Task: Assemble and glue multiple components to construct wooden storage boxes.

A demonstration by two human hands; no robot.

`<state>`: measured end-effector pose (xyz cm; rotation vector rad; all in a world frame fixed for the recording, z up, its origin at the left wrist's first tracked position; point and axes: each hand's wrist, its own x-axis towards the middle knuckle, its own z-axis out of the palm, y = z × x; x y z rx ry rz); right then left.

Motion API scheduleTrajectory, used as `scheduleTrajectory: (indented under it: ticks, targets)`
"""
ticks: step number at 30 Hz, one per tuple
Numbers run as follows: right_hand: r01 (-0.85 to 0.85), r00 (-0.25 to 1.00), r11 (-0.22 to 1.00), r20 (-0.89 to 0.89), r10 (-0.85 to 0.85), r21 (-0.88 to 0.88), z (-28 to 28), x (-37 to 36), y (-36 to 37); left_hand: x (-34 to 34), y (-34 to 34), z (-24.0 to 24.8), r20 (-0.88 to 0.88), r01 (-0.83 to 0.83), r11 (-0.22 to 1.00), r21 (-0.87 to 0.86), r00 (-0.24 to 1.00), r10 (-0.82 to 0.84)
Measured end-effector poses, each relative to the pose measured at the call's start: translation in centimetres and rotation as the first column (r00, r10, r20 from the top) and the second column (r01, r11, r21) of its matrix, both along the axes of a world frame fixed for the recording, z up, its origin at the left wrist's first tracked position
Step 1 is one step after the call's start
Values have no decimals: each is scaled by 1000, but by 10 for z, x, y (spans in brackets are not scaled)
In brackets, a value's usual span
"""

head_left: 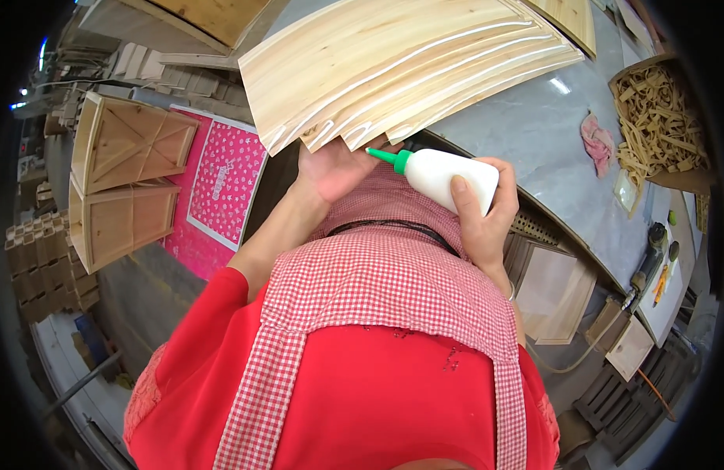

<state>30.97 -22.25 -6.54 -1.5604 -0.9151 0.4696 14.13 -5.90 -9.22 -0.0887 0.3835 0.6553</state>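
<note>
My right hand point(487, 211) is wrapped round a white plastic glue bottle point(444, 176) with a green cap and a narrow green nozzle. The bottle is tilted, its tip pointing left, close to the near edge of a fanned stack of pale wooden boards point(354, 70). White lines of glue run lengthwise along the stepped edges of these boards. Palm up, my left hand point(330, 168) is under the near end of the stack, against its corners. Its fingers are mostly hidden by the boards and the nozzle, so their grip does not show.
The boards overhang a grey worktable point(487, 117). A pink cloth point(597, 144) and a box of wood shavings point(661, 117) are at right, with an air gun point(650, 254) nearer. Wooden crates point(127, 145) stand left beside a pink patterned sheet point(227, 184). Flat panels point(554, 290) lie below the table edge.
</note>
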Motion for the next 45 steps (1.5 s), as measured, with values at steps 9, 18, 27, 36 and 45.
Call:
scheduleTrajectory:
  ticks: [9, 18, 27, 36, 45]
  targets:
    - [509, 835, 833, -357, -418, 217, -33, 71, -49, -4, -11, -27, -194, -7, 988, -157, 981, -24]
    - [901, 343, 415, 378, -860, 124, -80, 227, -149, 3, -19, -28, -330, -57, 980, -191, 944, -10]
    - [937, 192, 344, 730, -656, 62, -56, 226, -144, -83, 50, -35, -407, -117, 940, 319, 879, 247]
    - [315, 755, 947, 586, -295, 71, -17, 64, 14, -89, 83, 4, -607, 183, 861, 474, 776, 169]
    - [-143, 490, 931, 793, 361, -335, 24, -90, 133, -111, 77, 76, -11, -97, 845, 526, 993, 121]
